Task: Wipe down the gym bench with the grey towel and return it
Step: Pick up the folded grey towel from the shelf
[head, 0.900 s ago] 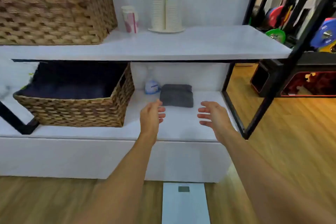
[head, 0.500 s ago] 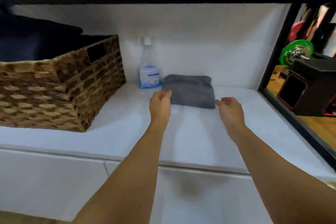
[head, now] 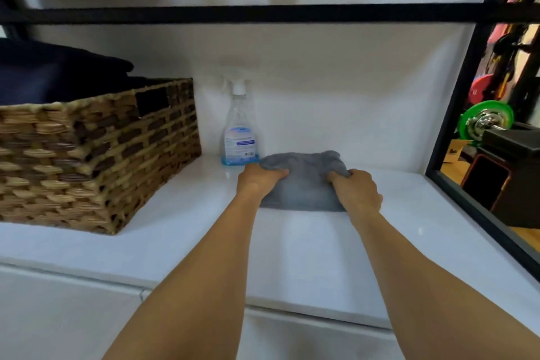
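**Stage 1 of 3: Towel Pick-Up From the Shelf**

**Grip state.** The left grip [head: 261, 181] is clamped on the left edge of the grey towel [head: 304, 184], with the fingers curled into the cloth. The right grip [head: 357, 190] is clamped on the right edge in the same manner. The cloth bunches upward at both grasp points.

**Location of the towel.** The towel lies on the white shelf [head: 292, 257], near the back wall. Its near edge rests flat on the surface. Whether the far edge has lifted cannot be determined.

**Progress.** Judged from this position, the task is at its first step: the towel is grasped but not yet removed. The gym bench is not in view. Wiping the bench and returning the towel remain to be done.

**Materials and shapes.**
- Towel: soft, matte, folded into a thick rectangular pad; it creases readily under the fingers.
- Shelf: smooth, glossy and rigid, with faint reflections.
- Spray bottle [head: 239, 131]: clear plastic, white trigger head, blue label; upright just beside the towel's left rear corner.
- Wicker basket [head: 102, 155]: coarse two-tone weave, rectangular, well to the left; it holds dark blue fabric [head: 58, 73].
- Black frame [head: 263, 13]: straight bars bordering the shelf opening.
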Available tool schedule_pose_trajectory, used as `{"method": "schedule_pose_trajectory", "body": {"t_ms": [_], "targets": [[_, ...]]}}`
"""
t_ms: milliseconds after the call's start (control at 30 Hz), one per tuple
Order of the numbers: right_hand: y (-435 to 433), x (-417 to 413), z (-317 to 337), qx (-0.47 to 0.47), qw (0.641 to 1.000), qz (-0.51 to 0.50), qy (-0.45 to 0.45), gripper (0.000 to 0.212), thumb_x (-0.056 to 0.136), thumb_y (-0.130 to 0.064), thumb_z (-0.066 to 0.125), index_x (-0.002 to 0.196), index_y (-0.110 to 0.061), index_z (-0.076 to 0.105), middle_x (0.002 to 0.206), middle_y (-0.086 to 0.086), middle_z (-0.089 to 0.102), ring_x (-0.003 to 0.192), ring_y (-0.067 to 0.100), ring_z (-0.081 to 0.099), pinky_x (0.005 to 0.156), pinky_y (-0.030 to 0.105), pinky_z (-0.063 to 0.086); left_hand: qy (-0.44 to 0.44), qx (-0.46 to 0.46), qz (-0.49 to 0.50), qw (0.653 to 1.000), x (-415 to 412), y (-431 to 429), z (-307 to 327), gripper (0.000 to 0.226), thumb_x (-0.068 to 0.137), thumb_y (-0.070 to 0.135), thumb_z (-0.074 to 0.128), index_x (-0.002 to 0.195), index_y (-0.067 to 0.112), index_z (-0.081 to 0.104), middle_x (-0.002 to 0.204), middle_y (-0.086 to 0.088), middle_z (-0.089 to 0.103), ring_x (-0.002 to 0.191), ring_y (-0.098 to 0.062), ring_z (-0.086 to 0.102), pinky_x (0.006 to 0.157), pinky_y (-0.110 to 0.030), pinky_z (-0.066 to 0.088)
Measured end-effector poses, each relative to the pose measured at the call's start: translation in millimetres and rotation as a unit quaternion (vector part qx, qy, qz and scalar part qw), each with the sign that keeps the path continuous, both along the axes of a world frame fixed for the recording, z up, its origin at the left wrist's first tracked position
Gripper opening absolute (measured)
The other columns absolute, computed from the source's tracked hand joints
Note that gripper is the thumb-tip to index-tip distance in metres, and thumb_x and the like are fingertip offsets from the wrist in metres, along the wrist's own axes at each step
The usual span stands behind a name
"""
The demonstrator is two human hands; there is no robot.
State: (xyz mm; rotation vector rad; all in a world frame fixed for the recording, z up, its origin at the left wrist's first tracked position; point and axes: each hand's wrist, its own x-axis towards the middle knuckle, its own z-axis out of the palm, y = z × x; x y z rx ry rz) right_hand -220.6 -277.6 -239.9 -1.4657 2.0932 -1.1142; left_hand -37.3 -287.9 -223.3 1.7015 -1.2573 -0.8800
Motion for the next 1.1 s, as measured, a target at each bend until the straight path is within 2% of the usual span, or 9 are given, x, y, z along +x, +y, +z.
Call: {"method": "schedule_pose_trajectory", "body": {"t_ms": [167,267,367,467,567,667,733,900,1100], "targets": [[49.4,-12.8,23.7,0.033,0.983,0.086,-0.162,0.015,0.084,-0.024,0.055,0.091,-0.011,0.059,0.092,0.009,0.062,0.078,0.022,0.057,0.070,0.036,0.048,0.148,0.018,-0.011,0.989,10.3,67.0,15.2,0.060,0.072,0.027,0.080,0.122,0.005,0.056,0.120,-0.009,0.063,0.105,-0.027,0.060,0.090,-0.034,0.050],[97.7,-19.0,53.1,0.079,0.952,0.096,-0.279,0.010,0.081,-0.009,0.059,0.090,-0.010,0.058,0.089,0.008,0.063,0.078,0.023,0.060,0.063,0.031,0.047,0.227,0.039,-0.039,0.972,8.0,113.7,47.6,0.028,0.075,0.014,0.076,0.100,0.016,0.064,0.104,-0.007,0.069,0.089,-0.022,0.063,0.074,-0.033,0.054],[156.4,-18.2,98.1,0.139,0.921,0.150,-0.332,0.029,0.077,0.004,0.066,0.096,-0.016,0.060,0.089,0.003,0.071,0.079,0.019,0.070,0.058,0.027,0.054,0.236,0.053,0.011,0.970,4.4,167.9,99.2,0.023,0.075,0.011,0.071,0.096,0.018,0.063,0.094,-0.009,0.067,0.085,-0.027,0.063,0.067,-0.035,0.056],[212.3,-14.3,155.5,0.183,0.912,0.168,-0.325,0.030,0.072,0.012,0.059,0.093,-0.010,0.061,0.091,0.008,0.072,0.080,0.021,0.069,0.061,0.027,0.055,0.219,0.052,0.031,0.974,-0.1,226.3,162.2,0.026,0.075,0.008,0.064,0.100,0.013,0.062,0.102,-0.014,0.066,0.092,-0.031,0.063,0.075,-0.043,0.057],[265.9,-5.5,218.5,0.186,0.921,0.117,-0.323,0.023,0.075,-0.005,0.055,0.098,-0.006,0.059,0.095,0.012,0.065,0.083,0.025,0.064,0.068,0.032,0.053,0.188,0.047,0.033,0.981,-5.0,280.4,222.4,0.025,0.079,0.017,0.062,0.103,0.011,0.059,0.102,-0.013,0.065,0.094,-0.031,0.061,0.078,-0.042,0.054],[324.0,-2.0,273.7,0.156,0.928,0.064,-0.331,0.041,0.085,-0.042,0.060,0.113,-0.012,0.054,0.109,0.005,0.062,0.098,0.025,0.061,0.086,0.042,0.053,0.147,0.009,0.035,0.988,-10.7,336.6,276.7,0.019,0.087,0.039,0.061,0.089,0.022,0.054,0.094,0.000,0.061,0.095,-0.024,0.059,0.086,-0.039,0.050],[363.6,-3.2,304.9,0.109,0.943,0.041,-0.310,0.041,0.088,-0.052,0.055,0.106,-0.015,0.055,0.107,0.003,0.062,0.097,0.022,0.060,0.084,0.041,0.051,0.126,-0.012,0.045,0.991,-14.9,375.1,306.6,0.028,0.089,0.046,0.057,0.090,0.018,0.052,0.095,-0.003,0.061,0.096,-0.025,0.059,0.088,-0.042,0.049],[464.6,-23.9,368.6,-0.013,0.951,0.002,-0.310,0.023,0.091,-0.048,0.053,0.084,-0.026,0.052,0.091,-0.006,0.060,0.085,0.011,0.058,0.066,0.027,0.043,0.156,-0.051,0.047,0.985,-39.4,462.3,359.2,0.030,0.091,0.047,0.052,0.086,0.018,0.051,0.096,-0.006,0.061,0.093,-0.023,0.059,0.081,-0.041,0.050],[565.6,-75.9,427.7,-0.072,0.944,-0.036,-0.321,0.020,0.090,-0.047,0.053,0.093,-0.028,0.059,0.101,-0.003,0.067,0.094,0.015,0.064,0.079,0.037,0.053,0.191,-0.104,0.011,0.976,-94.0,538.0,406.9,0.028,0.091,0.045,0.054,0.086,0.017,0.058,0.085,0.003,0.061,0.078,-0.010,0.056,0.062,-0.026,0.041]]}}
